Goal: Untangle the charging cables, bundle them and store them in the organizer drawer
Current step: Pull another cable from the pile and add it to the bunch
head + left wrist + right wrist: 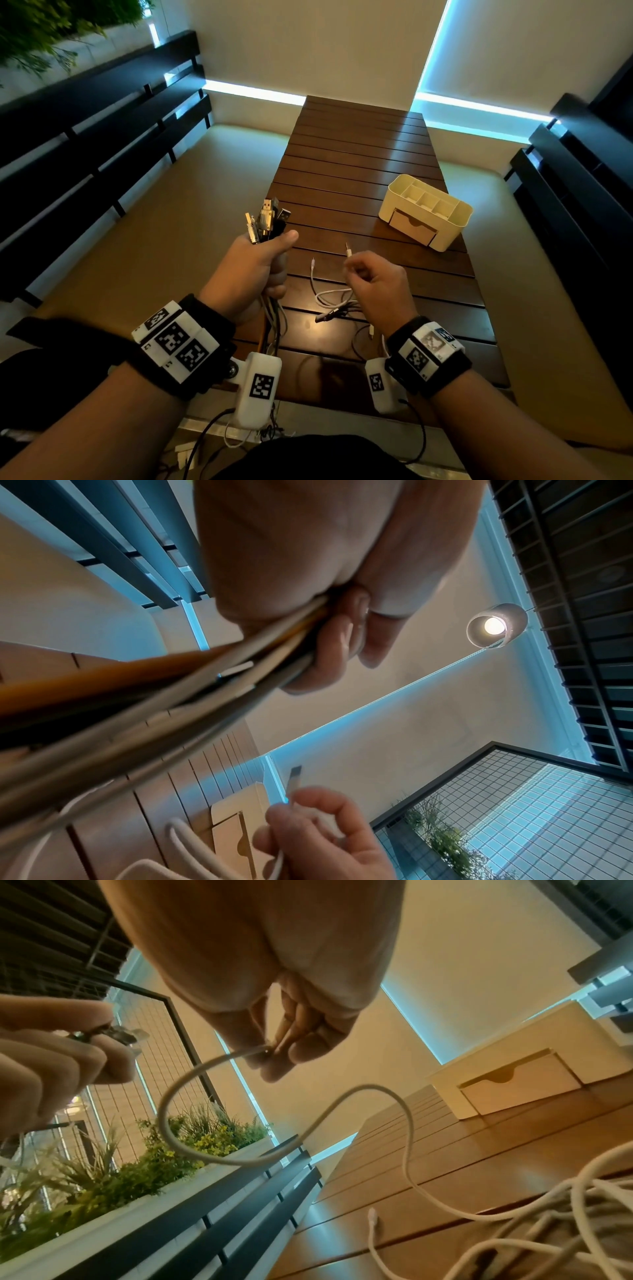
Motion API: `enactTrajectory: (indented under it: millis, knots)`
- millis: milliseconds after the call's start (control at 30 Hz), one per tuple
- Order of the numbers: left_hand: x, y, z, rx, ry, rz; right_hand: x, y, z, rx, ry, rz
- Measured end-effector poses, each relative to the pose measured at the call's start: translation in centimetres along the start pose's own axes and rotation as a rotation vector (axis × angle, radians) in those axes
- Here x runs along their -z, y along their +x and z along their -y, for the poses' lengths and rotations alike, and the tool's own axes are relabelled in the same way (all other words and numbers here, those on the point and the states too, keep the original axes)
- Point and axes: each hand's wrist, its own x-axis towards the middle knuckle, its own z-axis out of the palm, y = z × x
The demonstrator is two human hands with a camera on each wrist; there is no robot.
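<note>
The left hand was closed in a fist around a bundle of mixed black, white and orange charging cables, held upright above the near left edge of the table, their metal plug ends fanned out above the thumb. The cable tails hung below the fist towards the table edge.

The right hand pinched a thin white cable between thumb and fingertips, its small plug pointing up at 12 o'clock from the knuckles. That cable looped down from the fingers to a loose tangle of white and dark cables lying on the dark brown slatted wooden table, between the two hands and just below them.

The cream plastic desk organizer, with open top compartments, stood on the table at 2 o'clock from the right hand, well apart from both hands. Its front drawer was closed.

A black slatted bench back stood at 10 o'clock.
</note>
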Motion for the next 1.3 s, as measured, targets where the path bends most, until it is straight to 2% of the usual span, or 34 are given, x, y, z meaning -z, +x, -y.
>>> enactTrajectory:
  millis: [100,267,400,533,600,867,1067,1300]
  knots:
    - [-0.1,0.1,0.1,0.012,-0.006,-0.032,0.3,0.5,1.5,-0.139,0.156,0.021]
    - [-0.4,0.6,0.2,0.055,-0.055,-0.076,0.8,1.1,3.8,-0.254,0.387,0.104]
    - [-0.6,1.1,0.3,0.066,-0.092,-0.093,1.0,1.5,4.9,-0.333,0.667,0.141]
    - [-1.1,1.5,0.5,0.08,-0.084,-0.092,1.5,1.8,5.9,-0.427,1.067,0.177]
    - [-1.3,1.6,0.6,0.08,-0.067,-0.08,1.7,2.0,6.3,-0.437,1.14,0.213]
    - [-1.7,1.6,0.9,0.067,-0.055,0.043,1.3,2.3,6.0,-0.342,0.855,0.174]
    - [-2.2,1.8,1.5,-0.072,0.171,0.114,1.3,2.3,6.8,-0.05,0.434,0.233]
    - [-1.7,1.7,1.7,-0.193,0.278,0.126,2.0,2.4,6.5,-0.036,0.491,0.318]
